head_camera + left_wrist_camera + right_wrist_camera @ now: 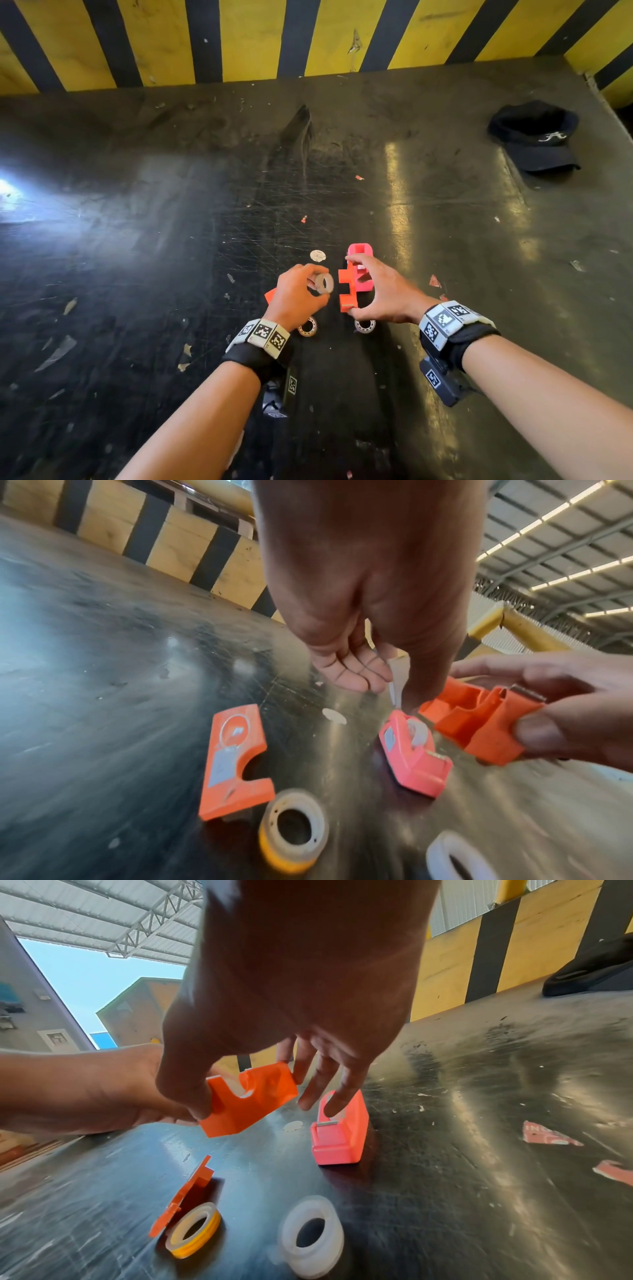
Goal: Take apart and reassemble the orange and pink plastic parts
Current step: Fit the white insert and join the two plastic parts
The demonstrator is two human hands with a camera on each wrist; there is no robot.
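Observation:
My right hand (354, 284) pinches an orange housing half (346, 288) between thumb and forefinger, holding it above the table; the right wrist view shows its notched side (250, 1099). Right behind it a pink tape dispenser (362, 274) stands on the table, with my other right fingers (337, 1096) reaching over it. My left hand (313, 284) grips a small grey ring (324, 283) just left of the orange half. A flat orange side plate (232, 758) lies on the table beneath my left hand.
A yellow-edged tape roll (307, 327) and a white roll (364, 324) lie near my wrists. A small white disc (317, 255) lies beyond the hands. A black cap (537, 137) sits far right. Red scraps (548, 1137) dot the scratched dark table (171, 240); a striped wall (239, 41) backs it.

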